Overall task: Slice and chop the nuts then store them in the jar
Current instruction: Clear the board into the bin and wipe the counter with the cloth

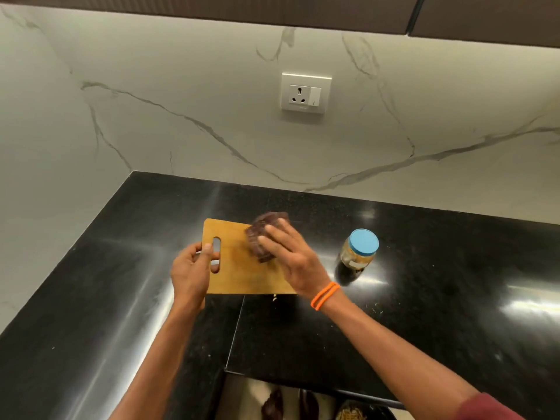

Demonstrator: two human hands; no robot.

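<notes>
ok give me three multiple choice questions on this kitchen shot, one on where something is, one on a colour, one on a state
1. Where does the jar stand relative to the cutting board?
A. on the board
B. right of the board, on the counter
C. left of the board

2. What colour is the jar's lid?
A. blue
B. red
C. green

3. Is the jar open?
A. lid off
B. lid on
C. tipped over

Answers: 1 B, it stands on the black counter past the right hand. 2 A, the lid shows light blue. 3 B, the lid sits on the upright jar.
</notes>
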